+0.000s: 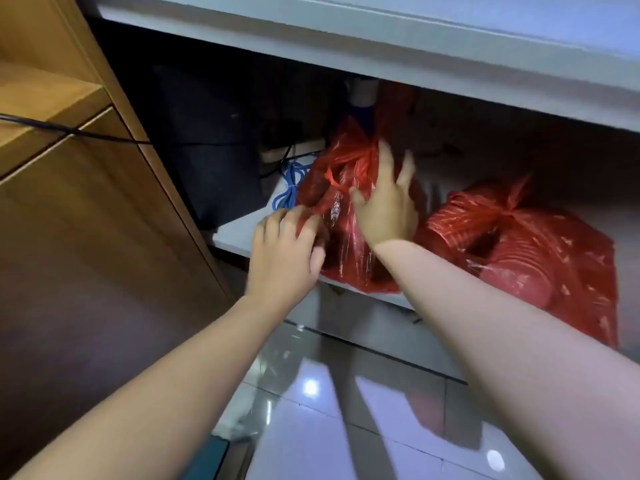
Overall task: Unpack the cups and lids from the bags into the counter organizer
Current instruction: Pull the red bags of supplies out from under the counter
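Two knotted red plastic bags lie on a low white shelf (239, 233) under the counter. On the left bag (343, 188), my left hand (284, 251) curls its fingers into the plastic at the lower left side. My right hand (384, 202) lies on the same bag's right side with fingers spread and straight. The right bag (540, 251) sits apart to the right, untouched, with stacked round shapes showing through the plastic. No cup or lid is out in the open, and no organizer is in view.
A grey counter edge (381, 46) overhangs the shelf. A wooden cabinet (86, 202) with a black cable stands at the left. A blue coiled cable (291, 188) and a dark box (211, 140) sit behind the left bag. Glossy tiled floor (329, 410) lies below.
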A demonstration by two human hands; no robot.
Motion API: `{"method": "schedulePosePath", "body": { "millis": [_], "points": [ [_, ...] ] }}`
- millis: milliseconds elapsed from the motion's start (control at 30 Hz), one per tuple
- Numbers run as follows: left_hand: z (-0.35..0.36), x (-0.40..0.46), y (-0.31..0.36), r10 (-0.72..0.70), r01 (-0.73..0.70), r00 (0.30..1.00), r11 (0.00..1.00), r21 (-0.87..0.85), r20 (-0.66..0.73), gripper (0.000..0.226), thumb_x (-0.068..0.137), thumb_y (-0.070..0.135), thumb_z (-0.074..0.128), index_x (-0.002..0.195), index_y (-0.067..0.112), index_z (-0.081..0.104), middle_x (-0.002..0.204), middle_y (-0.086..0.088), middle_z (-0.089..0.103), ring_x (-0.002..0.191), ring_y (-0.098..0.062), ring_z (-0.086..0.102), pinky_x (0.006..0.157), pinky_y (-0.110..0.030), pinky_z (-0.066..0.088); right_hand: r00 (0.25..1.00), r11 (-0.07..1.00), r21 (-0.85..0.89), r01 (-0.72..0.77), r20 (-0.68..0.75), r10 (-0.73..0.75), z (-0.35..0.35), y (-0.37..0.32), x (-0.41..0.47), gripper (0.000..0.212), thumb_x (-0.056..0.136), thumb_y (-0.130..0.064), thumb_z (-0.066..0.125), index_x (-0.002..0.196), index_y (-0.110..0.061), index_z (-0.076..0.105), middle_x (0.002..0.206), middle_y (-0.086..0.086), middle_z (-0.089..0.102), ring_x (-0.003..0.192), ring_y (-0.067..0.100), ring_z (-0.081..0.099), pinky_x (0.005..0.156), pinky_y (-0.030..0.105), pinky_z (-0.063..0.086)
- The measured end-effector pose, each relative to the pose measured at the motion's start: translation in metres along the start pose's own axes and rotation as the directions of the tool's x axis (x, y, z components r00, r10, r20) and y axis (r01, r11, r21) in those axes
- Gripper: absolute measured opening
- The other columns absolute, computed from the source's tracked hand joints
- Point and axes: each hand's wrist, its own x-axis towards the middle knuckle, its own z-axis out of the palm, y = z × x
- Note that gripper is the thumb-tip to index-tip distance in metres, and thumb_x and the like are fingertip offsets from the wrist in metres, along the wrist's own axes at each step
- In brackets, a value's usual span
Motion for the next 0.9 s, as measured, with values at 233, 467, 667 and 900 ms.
{"method": "schedulePosePath", "body": {
  "millis": [233,467,667,900],
  "points": [
    [0.003,0.005,-0.015,-0.026,0.026,0.999,1.0,0.012,-0.022,0.039,0.09,0.031,0.054,0.123,0.011,0.063,0.13,-0.011,0.059,0.12,-0.037,0.05,0.102,-0.05,0.04,0.988,0.978,0.146,-0.152,0.061,0.145,0.025,-0.001,0.01,0.07,0.096,-0.021,0.064,0.156,-0.018,0.027,0.121,0.016,0.064,0.11,0.034,0.064,0.095,0.043,0.052],
    [-0.032,0.003,-0.009,-0.007,0.007,0.999,1.0,-0.012,0.047,0.026,0.096,0.027,0.049,0.107,0.01,0.064,0.123,-0.011,0.061,0.115,-0.036,0.052,0.095,-0.047,0.044,0.969,0.959,0.144,-0.246,0.054,0.24,0.003,-0.009,0.006,0.022,0.099,-0.015,0.054,0.098,-0.003,0.072,0.11,0.017,0.064,0.095,0.035,0.064,0.081,0.035,0.048],
    [-0.088,-0.009,0.017,-0.087,0.101,0.984,0.991,-0.086,0.156,0.026,0.098,0.024,0.05,0.115,0.012,0.065,0.124,-0.007,0.06,0.111,-0.033,0.053,0.09,-0.044,0.045,0.986,0.935,0.313,-0.165,0.063,0.152,-0.035,-0.038,-0.048,0.017,0.098,-0.009,0.055,0.1,0.0,0.069,0.103,0.018,0.065,0.096,0.035,0.06,0.086,0.033,0.04],
    [-0.193,-0.012,0.056,-0.146,0.18,0.962,0.975,-0.133,0.231,0.029,0.097,0.017,0.058,0.124,0.01,0.063,0.13,-0.008,0.057,0.119,-0.032,0.052,0.1,-0.043,0.044,0.986,0.88,0.449,-0.155,0.13,0.108,-0.122,-0.084,-0.087,0.014,0.1,-0.009,0.054,0.099,-0.006,0.067,0.101,0.006,0.064,0.088,0.009,0.052,0.084,0.007,0.032]
  ]
}}
